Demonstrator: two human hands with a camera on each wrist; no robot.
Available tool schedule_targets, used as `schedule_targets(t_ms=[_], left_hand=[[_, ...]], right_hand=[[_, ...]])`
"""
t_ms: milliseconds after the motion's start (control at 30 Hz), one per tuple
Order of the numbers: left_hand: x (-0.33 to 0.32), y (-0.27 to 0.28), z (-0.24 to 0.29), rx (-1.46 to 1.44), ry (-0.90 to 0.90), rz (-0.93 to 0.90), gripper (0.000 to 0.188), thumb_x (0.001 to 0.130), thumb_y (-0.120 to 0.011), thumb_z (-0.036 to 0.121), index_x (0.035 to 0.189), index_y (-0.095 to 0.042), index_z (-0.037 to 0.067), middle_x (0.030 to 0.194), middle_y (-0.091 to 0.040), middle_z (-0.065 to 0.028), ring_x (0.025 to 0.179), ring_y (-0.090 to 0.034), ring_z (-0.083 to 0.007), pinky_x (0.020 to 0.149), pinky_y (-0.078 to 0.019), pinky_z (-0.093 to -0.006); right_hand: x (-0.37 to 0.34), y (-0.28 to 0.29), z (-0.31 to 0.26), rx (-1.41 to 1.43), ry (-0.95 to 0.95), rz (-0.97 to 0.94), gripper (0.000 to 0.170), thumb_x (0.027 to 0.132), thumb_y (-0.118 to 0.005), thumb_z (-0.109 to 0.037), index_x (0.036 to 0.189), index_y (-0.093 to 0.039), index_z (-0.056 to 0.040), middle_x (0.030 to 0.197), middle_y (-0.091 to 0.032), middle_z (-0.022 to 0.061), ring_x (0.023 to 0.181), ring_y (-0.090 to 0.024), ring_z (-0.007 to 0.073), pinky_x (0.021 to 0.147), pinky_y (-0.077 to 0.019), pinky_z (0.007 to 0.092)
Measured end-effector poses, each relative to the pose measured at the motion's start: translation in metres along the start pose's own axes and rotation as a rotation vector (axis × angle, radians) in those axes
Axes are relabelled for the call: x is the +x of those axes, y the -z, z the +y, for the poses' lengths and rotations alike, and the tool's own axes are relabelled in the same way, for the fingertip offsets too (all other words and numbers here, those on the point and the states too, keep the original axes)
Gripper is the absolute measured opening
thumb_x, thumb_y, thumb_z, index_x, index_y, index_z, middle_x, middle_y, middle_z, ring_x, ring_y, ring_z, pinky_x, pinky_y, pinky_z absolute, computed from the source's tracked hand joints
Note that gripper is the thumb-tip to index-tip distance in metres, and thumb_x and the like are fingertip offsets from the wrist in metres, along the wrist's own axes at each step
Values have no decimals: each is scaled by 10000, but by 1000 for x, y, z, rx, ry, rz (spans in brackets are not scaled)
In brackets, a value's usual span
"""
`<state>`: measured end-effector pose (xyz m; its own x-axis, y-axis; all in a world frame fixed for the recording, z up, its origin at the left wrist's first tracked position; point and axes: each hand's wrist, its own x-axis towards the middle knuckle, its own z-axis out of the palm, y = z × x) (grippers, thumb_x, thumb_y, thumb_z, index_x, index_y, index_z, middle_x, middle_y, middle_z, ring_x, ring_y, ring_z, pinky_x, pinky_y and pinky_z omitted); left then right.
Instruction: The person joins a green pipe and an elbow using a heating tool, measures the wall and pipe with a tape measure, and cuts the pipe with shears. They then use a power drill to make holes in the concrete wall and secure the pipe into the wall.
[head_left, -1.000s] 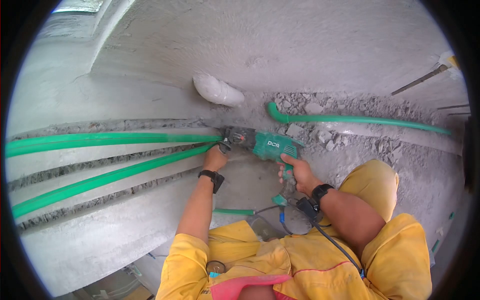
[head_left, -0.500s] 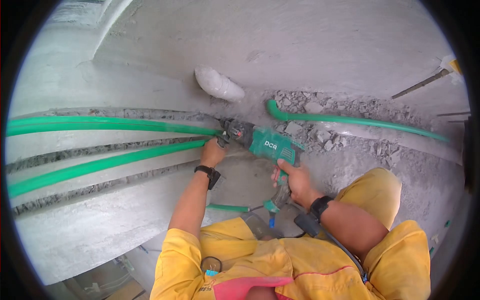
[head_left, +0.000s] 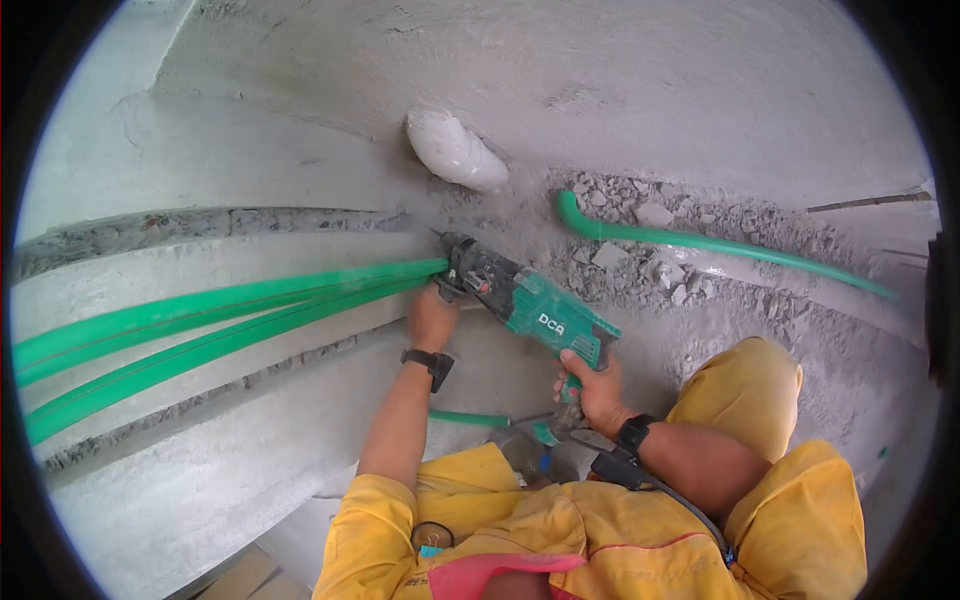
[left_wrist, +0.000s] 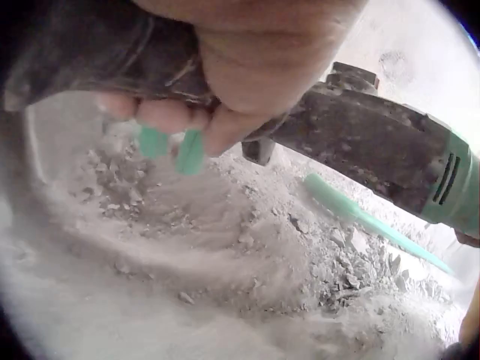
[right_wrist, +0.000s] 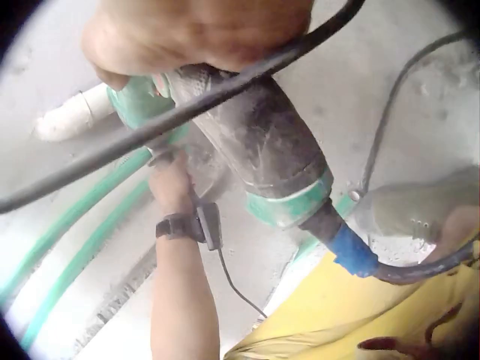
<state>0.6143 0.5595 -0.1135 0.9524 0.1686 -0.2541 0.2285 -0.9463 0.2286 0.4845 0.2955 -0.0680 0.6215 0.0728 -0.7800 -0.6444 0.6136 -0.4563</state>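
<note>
My right hand (head_left: 592, 388) grips the rear handle of a green and black rotary hammer (head_left: 550, 318), its thumb on top near the housing. Closer to the tool's front, my left hand (head_left: 433, 318) has its fingers curled around the dark side handle (left_wrist: 112, 56). The bit (head_left: 437, 232) points toward the far end of a chiselled groove (head_left: 200, 222); its tip blurs into dust. Two long green pipes (head_left: 220, 305) run in from the left and reach the tool's front by my left hand. Their ends (left_wrist: 190, 152) show below the fingers in the left wrist view.
A white elbow pipe (head_left: 455, 150) sticks out beyond the tool. To the right, a green pipe (head_left: 730, 252) lies along broken rubble (head_left: 655, 215). The black power cord (right_wrist: 172, 116) crosses near my right hand. A yellow-clad knee (head_left: 740, 395) is close by.
The rotary hammer has tilted, its rear swinging toward my body. In the head view the two green pipes have drawn closer together. Both hands keep their grip.
</note>
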Motion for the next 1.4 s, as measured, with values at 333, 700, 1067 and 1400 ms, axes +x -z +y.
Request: schedule_targets(t_ms=[333, 700, 1067, 1400], left_hand=[[7, -1, 43, -266, -2, -65, 300, 778, -721, 249, 948, -683, 5, 907, -688, -221, 898, -644, -415, 756, -503, -434], [-8, -17, 35, -465, 100, 134, 237, 755, -690, 179, 864, -663, -30, 796, -692, -198, 781, -682, -361, 720, -506, -404], [17, -111, 2, -718, -136, 79, 351, 817, -722, 169, 1104, -571, 35, 1215, -579, -152, 1114, -551, -263, 888, -451, -343], [43, -57, 85, -1559, -7, -64, 249, 846, -696, 144, 1022, -576, 15, 1026, -606, -118, 893, -579, -219, 747, -464, -336]], right_hand=[[21, 0, -123, -333, 196, -81, 409, 807, -738, -162, 1089, -516, 32, 814, -655, 76, 588, -625, 166, 509, -467, 271], [-23, -10, -114, -669, 584, -97, 808, 722, -777, -224, 1330, -387, 139, 987, -676, 243, 888, -685, 305, 829, -524, 359], [-22, -55, -145, -1039, 788, -288, 739, 734, -743, -170, 1357, -388, 9, 792, -649, 268, 775, -646, 462, 703, -543, 459], [-33, -160, -213, -1469, 893, -424, 653, 690, -749, -158, 1246, -475, 49, 803, -636, 289, 782, -632, 462, 703, -526, 475]])
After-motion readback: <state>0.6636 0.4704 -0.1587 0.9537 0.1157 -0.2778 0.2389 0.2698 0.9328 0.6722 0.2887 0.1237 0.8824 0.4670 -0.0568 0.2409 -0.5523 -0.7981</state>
